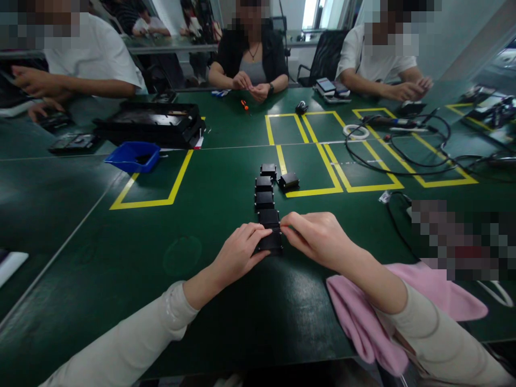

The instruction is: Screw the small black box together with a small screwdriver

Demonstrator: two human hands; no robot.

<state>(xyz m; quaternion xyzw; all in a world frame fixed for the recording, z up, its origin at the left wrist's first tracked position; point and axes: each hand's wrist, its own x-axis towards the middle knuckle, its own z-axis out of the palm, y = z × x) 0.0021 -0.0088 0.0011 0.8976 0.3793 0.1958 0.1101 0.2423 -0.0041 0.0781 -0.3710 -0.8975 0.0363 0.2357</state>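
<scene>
Several small black box-shaped parts stand in a column on the green table, running away from me. My left hand (245, 247) grips the nearest black box (271, 242), its thumb at the near edge and its fingers on the top. On the other side, my right hand (318, 236) has thumb and forefinger pinched together at the right side, by the second black box (269, 217). Whatever sits in that pinch is too small to make out. Farther along are another black box (264, 200) and, off the column to the right, a tilted one (289, 180).
A pink cloth (355, 317) lies under my right forearm. Left of the column are a blue scoop-like tray (135, 156) and a stack of black trays (153, 123). Black cables (397, 161) coil at the right, over yellow tape outlines (373, 188). Co-workers sit across the table.
</scene>
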